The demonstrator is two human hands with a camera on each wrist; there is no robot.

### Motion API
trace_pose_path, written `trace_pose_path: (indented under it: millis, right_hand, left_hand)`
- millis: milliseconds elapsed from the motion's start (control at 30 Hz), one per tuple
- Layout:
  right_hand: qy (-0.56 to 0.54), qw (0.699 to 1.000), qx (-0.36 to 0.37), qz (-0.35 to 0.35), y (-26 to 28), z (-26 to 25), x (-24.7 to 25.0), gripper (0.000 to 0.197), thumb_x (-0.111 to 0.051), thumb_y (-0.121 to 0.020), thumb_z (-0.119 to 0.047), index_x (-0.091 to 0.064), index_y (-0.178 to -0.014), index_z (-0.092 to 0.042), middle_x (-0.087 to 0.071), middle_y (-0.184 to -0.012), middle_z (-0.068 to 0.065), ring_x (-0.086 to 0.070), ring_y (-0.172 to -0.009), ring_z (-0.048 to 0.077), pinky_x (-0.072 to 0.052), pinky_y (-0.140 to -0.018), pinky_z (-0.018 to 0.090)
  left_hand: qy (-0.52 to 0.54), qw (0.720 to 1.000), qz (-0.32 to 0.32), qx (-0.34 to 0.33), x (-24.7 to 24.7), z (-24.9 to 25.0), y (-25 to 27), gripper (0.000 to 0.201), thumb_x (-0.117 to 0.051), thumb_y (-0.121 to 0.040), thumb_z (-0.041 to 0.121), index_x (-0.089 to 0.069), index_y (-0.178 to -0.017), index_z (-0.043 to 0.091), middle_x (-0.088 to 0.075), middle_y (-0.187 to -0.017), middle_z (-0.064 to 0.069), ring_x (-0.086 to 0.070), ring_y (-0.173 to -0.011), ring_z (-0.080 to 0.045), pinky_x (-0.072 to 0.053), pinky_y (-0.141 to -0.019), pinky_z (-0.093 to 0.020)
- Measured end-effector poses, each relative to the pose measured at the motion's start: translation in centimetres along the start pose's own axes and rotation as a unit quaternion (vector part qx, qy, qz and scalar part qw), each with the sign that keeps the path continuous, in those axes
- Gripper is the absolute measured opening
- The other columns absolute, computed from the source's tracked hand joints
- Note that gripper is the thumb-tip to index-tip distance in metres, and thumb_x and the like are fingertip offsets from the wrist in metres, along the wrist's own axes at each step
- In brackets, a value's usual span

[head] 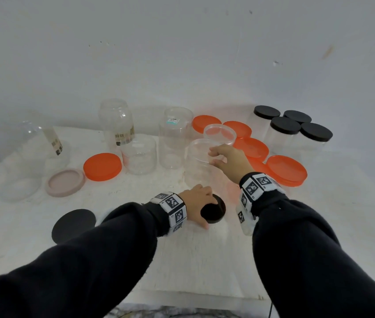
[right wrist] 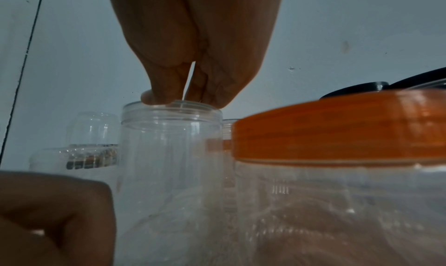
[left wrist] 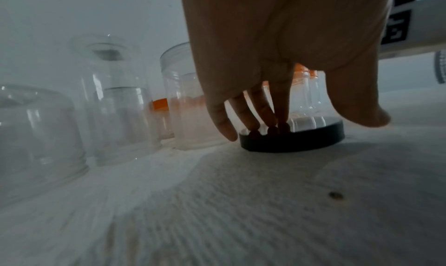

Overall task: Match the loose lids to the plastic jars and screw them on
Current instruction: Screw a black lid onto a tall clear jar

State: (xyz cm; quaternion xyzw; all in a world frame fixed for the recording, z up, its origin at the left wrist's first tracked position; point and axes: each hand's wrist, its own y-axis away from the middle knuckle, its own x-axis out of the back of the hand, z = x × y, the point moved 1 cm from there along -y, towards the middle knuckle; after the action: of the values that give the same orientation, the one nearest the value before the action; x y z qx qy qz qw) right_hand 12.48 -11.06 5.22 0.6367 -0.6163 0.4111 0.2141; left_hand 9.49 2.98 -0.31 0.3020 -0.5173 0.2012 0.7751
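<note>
While my right hand point(head: 232, 160) pinches the rim of the open clear jar point(head: 195, 164) mid-way across the counter point(head: 181, 260), my left hand point(head: 196, 203) rests its fingertips on the black lid point(head: 216, 211) just nearer, thumb off it, so next, I judge, I must grip, lift and seat it squarely.

Left hand point(head: 196, 204) fingertips down; right hand point(head: 232, 159) pinching.
</note>
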Motion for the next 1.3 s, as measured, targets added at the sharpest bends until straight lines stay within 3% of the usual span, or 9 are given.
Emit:
trace_pose_path:
  millis: [133,233,400,567,700,867,967,1100,1300]
  right_hand:
    - [0.003,1.0,-0.005,-0.006,-0.1,0.0,-0.1,0.026,-0.063,-0.087,-0.013,-0.064,-0.112,-0.006,-0.059,-0.125,0.004,-0.051,-0.118,0.018,-0.024,-0.09,0.009]
    - [0.008,1.0,-0.004,-0.009,0.0,-0.1,-0.1,0.024,-0.063,-0.088,-0.013,-0.064,-0.111,-0.006,-0.059,-0.126,0.003,-0.05,-0.12,0.017,-0.024,-0.093,0.011]
    - [0.027,0.999,-0.007,-0.017,-0.1,-0.3,0.2,0.023,-0.064,-0.087,-0.012,-0.064,-0.109,-0.006,-0.059,-0.123,0.003,-0.05,-0.119,0.018,-0.026,-0.093,0.015]
    - [0.097,0.994,-0.02,-0.055,-1.0,-1.3,0.4,0.019,-0.062,-0.086,-0.021,-0.06,-0.103,-0.011,-0.057,-0.118,0.0,-0.054,-0.109,0.02,-0.042,-0.093,0.032]
    - [0.091,0.995,0.012,-0.034,-2.9,-4.6,-0.1,0.019,-0.058,-0.091,-0.025,-0.061,-0.103,-0.01,-0.061,-0.107,0.001,-0.057,-0.103,0.02,-0.045,-0.088,0.03]
    - [0.07,0.994,0.078,-0.022,-5.7,-9.8,-3.1,0.038,-0.063,-0.087,-0.026,-0.056,-0.122,-0.012,-0.053,-0.128,0.005,-0.051,-0.114,0.022,-0.039,-0.093,0.031]
    - [0.114,0.991,0.068,-0.021,-7.4,-11.1,-4.6,0.05,-0.063,-0.086,-0.03,-0.047,-0.132,-0.018,-0.036,-0.144,0.008,-0.034,-0.13,0.029,-0.031,-0.105,0.04]
    - [0.164,0.985,0.042,-0.022,-9.7,-11.0,-5.8,0.063,-0.064,-0.085,-0.037,-0.036,-0.141,-0.028,-0.014,-0.154,0.008,-0.012,-0.141,0.032,-0.018,-0.113,0.049]
    - [0.252,0.965,-0.035,-0.059,-11.8,-9.8,-7.0,0.073,-0.06,-0.084,-0.05,-0.023,-0.145,-0.037,-0.002,-0.157,0.008,-0.007,-0.14,0.043,-0.012,-0.113,0.056]
  left_hand:
    - [-0.001,1.0,0.02,0.0,-0.8,-0.5,0.7,0.064,-0.078,-0.071,0.035,-0.048,-0.121,0.01,-0.029,-0.137,-0.002,-0.03,-0.121,-0.022,-0.04,-0.095,-0.036]
    - [0.064,0.998,0.006,0.014,-1.0,-0.9,1.2,0.062,-0.079,-0.072,0.024,-0.044,-0.12,0.007,-0.032,-0.137,-0.004,-0.035,-0.122,-0.023,-0.038,-0.082,-0.014]
    - [0.101,0.994,0.013,0.026,-0.5,-1.8,2.7,0.069,-0.079,-0.073,0.025,-0.042,-0.13,0.011,-0.041,-0.135,-0.007,-0.038,-0.123,-0.022,-0.033,-0.103,-0.031]
    - [0.181,0.974,0.12,0.067,0.4,-4.8,7.6,0.067,-0.079,-0.072,0.028,-0.046,-0.13,0.019,-0.044,-0.131,0.0,-0.041,-0.121,-0.014,-0.033,-0.102,-0.022]
    - [0.216,0.946,0.207,0.125,1.3,-8.1,12.6,0.076,-0.076,-0.062,0.045,-0.047,-0.128,0.021,-0.046,-0.126,0.003,-0.043,-0.116,-0.01,-0.031,-0.096,-0.016]
    - [0.249,0.899,0.301,0.197,1.8,-11.1,17.4,0.08,-0.069,-0.058,0.05,-0.046,-0.13,0.024,-0.046,-0.126,0.005,-0.044,-0.117,-0.011,-0.033,-0.099,-0.023]
    - [0.249,0.885,0.327,0.22,1.6,-12.3,20.0,0.077,-0.074,-0.063,0.046,-0.045,-0.13,0.023,-0.044,-0.126,0.008,-0.041,-0.116,-0.008,-0.033,-0.095,-0.021]
    - [0.269,0.864,0.351,0.24,0.8,-14.0,22.9,0.082,-0.063,-0.052,0.063,-0.046,-0.125,0.032,-0.044,-0.125,0.012,-0.041,-0.115,-0.003,-0.036,-0.094,-0.019]
    - [0.289,0.842,0.372,0.264,0.6,-15.5,25.2,0.064,-0.076,-0.062,0.041,-0.044,-0.118,0.037,-0.044,-0.121,0.015,-0.044,-0.112,-0.003,-0.035,-0.087,-0.011]
